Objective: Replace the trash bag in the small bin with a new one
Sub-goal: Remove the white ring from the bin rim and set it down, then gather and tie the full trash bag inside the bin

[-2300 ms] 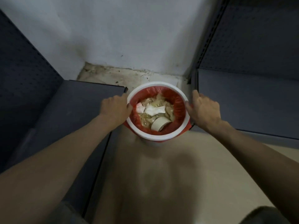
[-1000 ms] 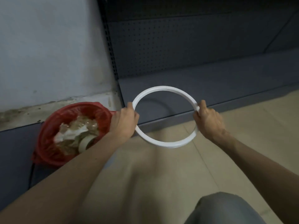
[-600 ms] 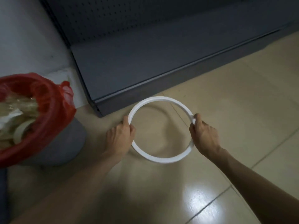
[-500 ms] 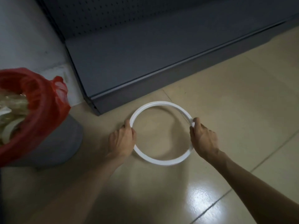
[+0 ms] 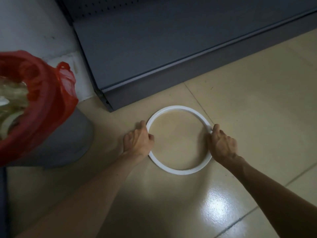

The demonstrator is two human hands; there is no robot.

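Note:
A white plastic ring point(image 5: 178, 171) from the bin's top lies flat on the beige tiled floor. My left hand point(image 5: 138, 142) grips its left side and my right hand point(image 5: 221, 145) grips its right side. At the left edge stands the small grey bin point(image 5: 66, 145), lined with a red trash bag point(image 5: 49, 93) whose rim folds loosely over the bin's edge. Paper and plastic waste point(image 5: 12, 98) fills the bag; its left part is cut off by the frame.
A dark grey metal shelf base point(image 5: 154, 48) runs diagonally behind the ring, ending in a corner near the bin. A white wall point(image 5: 30, 23) rises at the top left. Open floor tiles point(image 5: 257, 100) lie to the right and near me.
Both hands lifted the white ring off the bin, carried it right and lowered it until it lies on the floor. The red bag's rim is now loose on the bin.

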